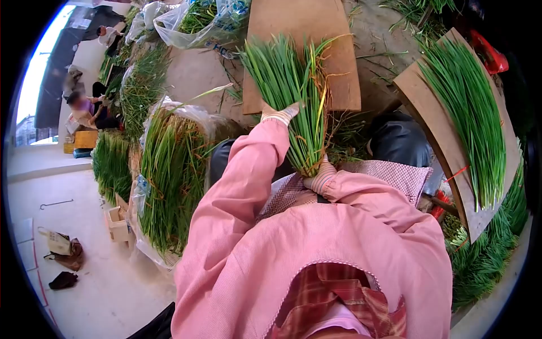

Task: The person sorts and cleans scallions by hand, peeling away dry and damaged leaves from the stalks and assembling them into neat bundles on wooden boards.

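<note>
A thick bunch of garlic chives (291,85) lies across my lap, leaf tips pointing away over a brown board (305,20). Some yellow and brown leaves hang along its right side. My left hand (280,114), in a striped glove, grips the bunch's left side about midway, thumb laid over the leaves. Lower down, my right hand (320,176), gloved alike, is closed around the root end close to my body; its fingers are partly hidden by the chives.
Left of me stands a plastic-lined sack of untrimmed chives (175,169). On my right, a second board (433,121) bears a neat bundle of chives (474,113) with a red tie. Stacked greens (485,265) lie below it. Two people work at the far left.
</note>
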The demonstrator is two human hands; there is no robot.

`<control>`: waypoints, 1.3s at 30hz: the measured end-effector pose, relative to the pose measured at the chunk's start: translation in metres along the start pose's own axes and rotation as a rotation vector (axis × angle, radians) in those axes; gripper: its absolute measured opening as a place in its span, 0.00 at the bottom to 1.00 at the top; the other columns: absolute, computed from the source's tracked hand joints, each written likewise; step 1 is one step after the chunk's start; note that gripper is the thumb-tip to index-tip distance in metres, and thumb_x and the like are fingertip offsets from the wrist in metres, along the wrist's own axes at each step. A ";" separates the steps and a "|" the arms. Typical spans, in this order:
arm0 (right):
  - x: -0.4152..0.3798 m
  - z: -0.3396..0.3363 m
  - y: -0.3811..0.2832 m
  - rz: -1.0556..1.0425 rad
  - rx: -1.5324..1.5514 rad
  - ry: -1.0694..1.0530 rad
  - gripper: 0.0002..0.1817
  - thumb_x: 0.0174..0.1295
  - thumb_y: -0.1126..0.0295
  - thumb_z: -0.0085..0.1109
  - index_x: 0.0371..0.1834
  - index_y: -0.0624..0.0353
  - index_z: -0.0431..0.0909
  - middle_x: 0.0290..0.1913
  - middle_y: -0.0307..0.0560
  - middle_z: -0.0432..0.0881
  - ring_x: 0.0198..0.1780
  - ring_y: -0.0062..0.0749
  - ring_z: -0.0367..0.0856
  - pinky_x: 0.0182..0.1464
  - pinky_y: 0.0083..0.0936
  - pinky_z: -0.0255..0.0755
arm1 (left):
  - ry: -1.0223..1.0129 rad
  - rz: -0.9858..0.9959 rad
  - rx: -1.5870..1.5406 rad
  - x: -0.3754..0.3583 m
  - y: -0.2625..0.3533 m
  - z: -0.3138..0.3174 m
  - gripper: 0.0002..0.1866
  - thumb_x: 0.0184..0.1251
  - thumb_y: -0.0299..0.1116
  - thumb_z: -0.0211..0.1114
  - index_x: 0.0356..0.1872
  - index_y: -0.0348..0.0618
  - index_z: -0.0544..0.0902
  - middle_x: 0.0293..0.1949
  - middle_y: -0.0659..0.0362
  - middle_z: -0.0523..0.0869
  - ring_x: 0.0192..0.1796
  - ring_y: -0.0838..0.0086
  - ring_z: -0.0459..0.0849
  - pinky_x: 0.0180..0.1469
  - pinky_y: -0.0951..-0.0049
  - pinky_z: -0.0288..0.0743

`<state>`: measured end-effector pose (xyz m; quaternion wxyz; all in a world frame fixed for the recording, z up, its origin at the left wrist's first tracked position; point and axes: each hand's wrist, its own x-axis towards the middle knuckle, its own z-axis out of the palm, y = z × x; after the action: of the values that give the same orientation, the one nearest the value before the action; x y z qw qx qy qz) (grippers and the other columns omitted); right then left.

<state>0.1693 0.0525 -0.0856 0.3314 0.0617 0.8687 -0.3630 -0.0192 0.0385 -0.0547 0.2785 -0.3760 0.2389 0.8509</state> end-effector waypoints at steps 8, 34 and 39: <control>-0.016 -0.027 0.000 -0.009 0.181 0.010 0.24 0.59 0.55 0.29 0.56 0.51 0.61 0.58 0.37 0.65 0.61 0.30 0.57 0.63 0.29 0.45 | 0.207 0.038 0.026 0.009 0.005 0.015 0.38 0.51 0.63 0.46 0.60 0.51 0.57 0.61 0.53 0.56 0.62 0.52 0.55 0.60 0.48 0.46; -0.019 -0.021 0.006 0.072 0.735 0.126 0.57 0.28 0.55 0.70 0.57 0.66 0.41 0.43 0.55 0.74 0.44 0.42 0.73 0.48 0.26 0.67 | 0.715 0.486 2.254 0.028 -0.008 0.111 0.53 0.42 0.46 0.66 0.62 0.47 0.36 0.56 0.52 0.66 0.57 0.69 0.67 0.57 0.73 0.59; 0.000 0.004 0.013 0.000 0.741 0.254 0.52 0.31 0.59 0.68 0.57 0.63 0.42 0.44 0.55 0.73 0.45 0.44 0.73 0.48 0.27 0.66 | 0.660 0.515 2.263 0.026 -0.004 0.108 0.52 0.45 0.44 0.65 0.61 0.46 0.34 0.56 0.52 0.66 0.57 0.70 0.67 0.57 0.73 0.60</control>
<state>0.1759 0.0594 -0.0954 0.1763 0.2215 0.7128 -0.6417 -0.0858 0.1159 -0.0107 0.1980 -0.0599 0.9769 0.0533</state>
